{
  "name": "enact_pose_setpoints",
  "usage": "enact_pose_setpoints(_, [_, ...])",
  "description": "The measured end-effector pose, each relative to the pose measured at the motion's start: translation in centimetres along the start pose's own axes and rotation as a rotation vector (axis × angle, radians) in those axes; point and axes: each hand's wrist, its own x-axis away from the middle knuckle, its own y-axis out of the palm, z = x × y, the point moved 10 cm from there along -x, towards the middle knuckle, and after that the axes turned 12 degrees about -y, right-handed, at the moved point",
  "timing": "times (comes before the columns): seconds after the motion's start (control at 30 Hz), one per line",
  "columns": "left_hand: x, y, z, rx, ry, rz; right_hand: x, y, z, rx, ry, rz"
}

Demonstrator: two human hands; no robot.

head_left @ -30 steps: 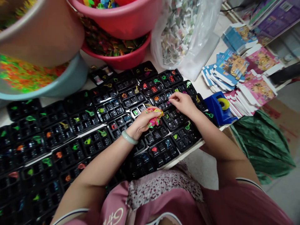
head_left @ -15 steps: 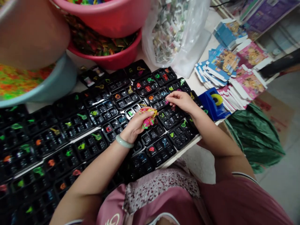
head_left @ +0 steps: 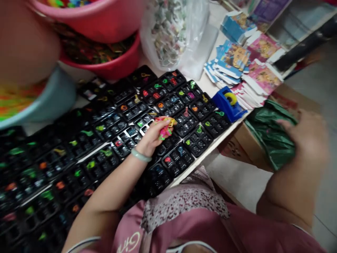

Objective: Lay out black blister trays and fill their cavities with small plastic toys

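Note:
My left hand (head_left: 155,133) is closed around a bunch of small plastic trinkets (head_left: 165,131) in pink, yellow and green, above black compartment trays (head_left: 186,123). Many trays hold small coloured pieces, such as a green mirror-shaped one (head_left: 199,129) and a red one (head_left: 167,159). My right hand (head_left: 309,137) is off the table at the right, over a green plastic bag (head_left: 273,137) that lines a cardboard box (head_left: 239,147). It is smeared by motion, but thumb and fingers look apart and I see nothing held. A tiny pink speck (head_left: 268,130) shows against the bag.
Red basins (head_left: 100,65) and a blue basin (head_left: 56,95), filled with small pieces, stand at the back left. Behind the trays is a clear bag (head_left: 195,42) of small packets. Printed boxes (head_left: 234,59) and a blue tape dispenser (head_left: 229,109) lie along the right.
My right hand has swung from above the trays to the right, out over the green bag. My left hand keeps its bunch of trinkets. The view has shifted slightly right.

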Motion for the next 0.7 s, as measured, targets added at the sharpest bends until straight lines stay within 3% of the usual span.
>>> enact_pose_setpoints(0.07, [0.0,0.5,-0.5,-0.001,0.004,-0.022,-0.3,0.9,-5.9,-0.056,-0.01,0.103])
enact_pose_setpoints(0.1, [0.0,0.6,-0.7,-0.002,0.005,-0.031,-0.6,2.5,-10.2,-0.227,-0.058,0.059])
enact_pose_setpoints(0.2, [0.2,1.0,-1.0,0.001,0.017,-0.046,-0.5,9.7,-24.1,-0.791,-0.19,-0.336])
enact_pose_setpoints(0.23, [0.3,1.0,-1.0,0.004,0.019,-0.043,-0.4,11.3,-27.3,-0.899,-0.204,-0.402])
enact_pose_setpoints(0.3, [0.5,0.8,-0.9,0.015,0.026,-0.021,-0.5,14.0,-31.0,-0.998,-0.198,-0.456])
enact_pose_setpoints(0.4, [0.5,0.0,-0.7,0.015,0.029,0.023,-0.3,17.5,-31.9,-1.135,-0.086,-0.565])
enact_pose_setpoints(0.53, [0.2,-1.4,-0.5,0.0,0.039,0.08,-0.5,20.0,-30.3,-1.217,0.109,-0.629])
enact_pose_setpoints(0.6, [0.2,-1.9,-0.3,0.0,0.055,0.088,-1.9,20.0,-29.9,-1.117,0.035,-0.564])
enact_pose_setpoints(0.7, [0.4,-2.1,0.1,-0.005,0.057,0.068,-4.3,19.7,-31.2,-0.82,-0.279,-0.479])
